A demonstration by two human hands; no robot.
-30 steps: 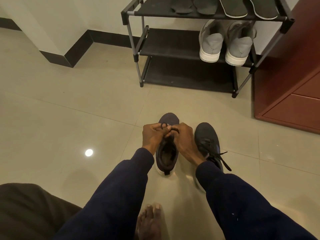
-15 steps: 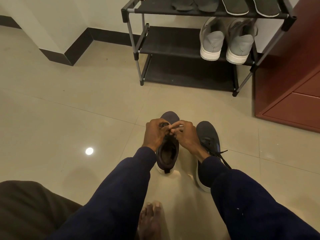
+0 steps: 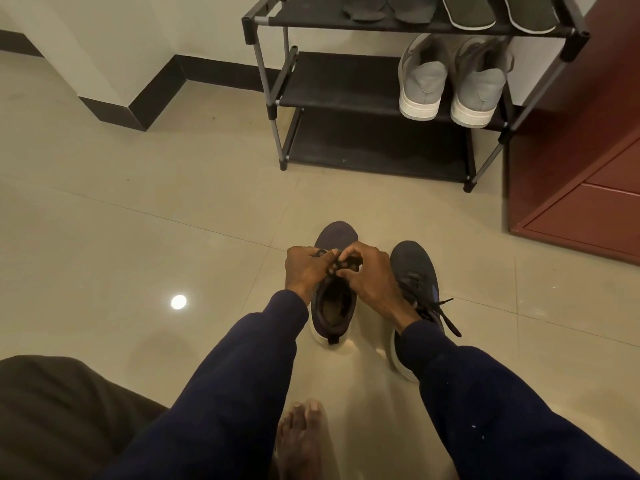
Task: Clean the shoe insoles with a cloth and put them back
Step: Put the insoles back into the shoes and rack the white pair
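Here, the shoe rack [image 3: 346, 84] stands against the wall, with four insoles [image 3: 468, 12] lying on its top shelf. In front of the rack, on the floor, sits an open dark shoe [image 3: 334, 313]. The left hand [image 3: 304, 268] and right hand [image 3: 370, 277] both pinch its laces [image 3: 347, 263].

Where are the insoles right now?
Head view, upper right: the insoles lie side by side on the top shelf of the shoe rack, directly above the grey sneakers on the middle shelf.
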